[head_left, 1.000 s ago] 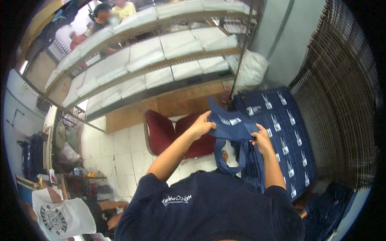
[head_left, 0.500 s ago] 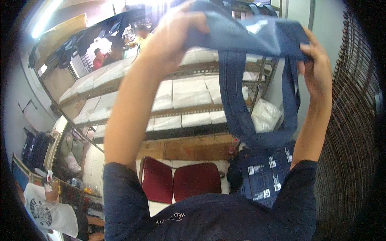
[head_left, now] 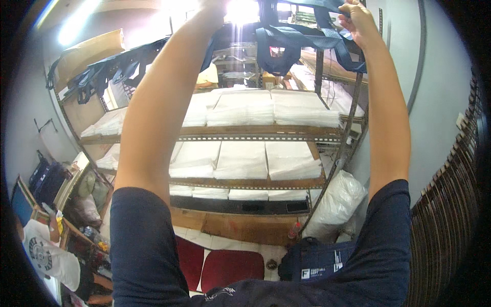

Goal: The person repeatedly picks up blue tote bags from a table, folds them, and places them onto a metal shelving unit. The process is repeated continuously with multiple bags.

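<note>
Both my arms reach up to the top edge of the view. A dark blue cloth bag [head_left: 279, 56] lies up at the shelf's top rail, its looped straps hanging down. My right hand [head_left: 358, 21] is at the right end of this cloth, fingers curled and closed on its edge. Only the lower part of my left hand [head_left: 212, 7] shows, in the glare at the top edge; its fingers are out of sight. More blue strapped bags [head_left: 110, 77] hang in a row along the same rail to the left.
A metal-framed shelf [head_left: 245, 134] ahead carries several stacks of white sheets [head_left: 240, 108]. Below stand dark red chairs [head_left: 232, 270], a navy printed bag [head_left: 317, 261] and a white plastic sack [head_left: 337, 202]. Brown rods [head_left: 445, 220] line the right wall. A person in white [head_left: 48, 253] is lower left.
My hands have gone up and forward with the blue bag, from in front of the shelf to its top rail. The shelf now appears closer, and the straps hang higher.
</note>
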`<state>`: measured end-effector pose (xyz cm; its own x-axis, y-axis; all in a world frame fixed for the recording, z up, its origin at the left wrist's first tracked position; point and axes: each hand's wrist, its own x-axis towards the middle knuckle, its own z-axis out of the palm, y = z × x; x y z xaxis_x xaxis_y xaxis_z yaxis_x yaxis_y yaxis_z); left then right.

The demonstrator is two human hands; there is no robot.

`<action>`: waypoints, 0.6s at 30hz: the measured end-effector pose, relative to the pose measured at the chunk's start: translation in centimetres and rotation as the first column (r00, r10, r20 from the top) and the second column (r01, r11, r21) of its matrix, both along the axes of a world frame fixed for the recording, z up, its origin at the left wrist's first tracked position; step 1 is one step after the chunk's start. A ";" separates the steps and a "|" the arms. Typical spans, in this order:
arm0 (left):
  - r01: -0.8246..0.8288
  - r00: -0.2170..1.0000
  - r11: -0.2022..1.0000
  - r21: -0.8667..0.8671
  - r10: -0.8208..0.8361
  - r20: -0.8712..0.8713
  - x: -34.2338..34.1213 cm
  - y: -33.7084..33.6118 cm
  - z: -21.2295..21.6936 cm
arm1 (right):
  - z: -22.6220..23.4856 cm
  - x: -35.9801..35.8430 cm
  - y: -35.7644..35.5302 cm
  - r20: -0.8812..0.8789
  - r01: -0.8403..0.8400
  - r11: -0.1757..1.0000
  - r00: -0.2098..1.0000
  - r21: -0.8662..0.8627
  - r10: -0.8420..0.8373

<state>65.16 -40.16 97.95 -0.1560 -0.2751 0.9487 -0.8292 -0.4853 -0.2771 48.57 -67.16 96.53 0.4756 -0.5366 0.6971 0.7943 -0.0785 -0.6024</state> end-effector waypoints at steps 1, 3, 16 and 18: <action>0.259 0.851 0.950 -0.174 -0.310 -0.423 -0.8 -2.6 -0.7 | -0.6 1.5 -1.7 0.032 -0.079 0.993 0.996 -0.086 0.082; 0.413 0.504 0.848 -0.333 -0.517 -0.692 0.4 -5.4 -1.1 | -0.2 5.5 -6.1 -0.057 0.162 0.965 0.983 -0.205 -0.177; -0.271 0.820 0.961 0.061 0.264 -0.507 9.4 -8.4 -2.9 | -2.2 14.1 -8.2 -0.141 0.452 0.639 0.738 -0.622 -0.660; -0.350 0.813 0.933 0.077 0.344 -0.470 9.9 -8.6 -3.4 | -2.2 14.3 -8.1 -0.053 0.497 0.546 0.704 -0.674 -0.708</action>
